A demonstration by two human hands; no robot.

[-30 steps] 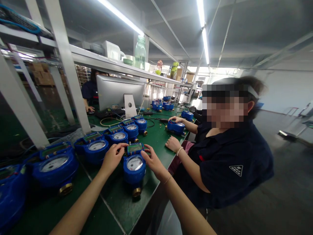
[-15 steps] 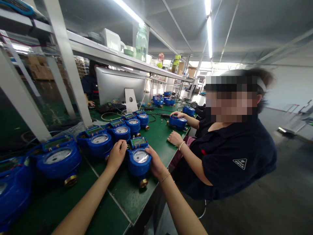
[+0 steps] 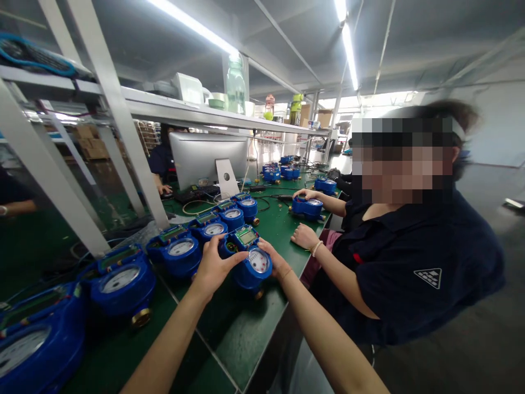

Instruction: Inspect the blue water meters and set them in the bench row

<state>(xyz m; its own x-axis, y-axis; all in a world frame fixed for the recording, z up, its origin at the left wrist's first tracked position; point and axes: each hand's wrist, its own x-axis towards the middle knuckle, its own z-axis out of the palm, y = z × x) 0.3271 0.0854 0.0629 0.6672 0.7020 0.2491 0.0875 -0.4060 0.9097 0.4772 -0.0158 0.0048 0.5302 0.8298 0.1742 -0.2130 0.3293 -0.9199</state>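
Observation:
A blue water meter [image 3: 248,276] with a round white dial and a small display stands out in front of me, tilted a little towards my view. Its left side is in the grip of my left hand [image 3: 214,268], the thumb lying by the dial and the fingers near the display housing. My right hand [image 3: 275,264] grips the meter from the right; some of its fingertips are hidden behind the body. A brass fitting [image 3: 258,294] shows at the meter's near end. Whether the meter touches the bench is hard to tell.
More blue meters [image 3: 178,257] line the green bench [image 3: 229,334] to my left. Behind them are a monitor [image 3: 200,158] and a metal shelf post [image 3: 131,148]. A co-worker [image 3: 394,262] sits at my right, one hand on another meter [image 3: 307,208].
My left hand has opened out from the meter's edge and now has its thumb by the dial. The meter has shifted right and tilted up. My view has turned slightly left.

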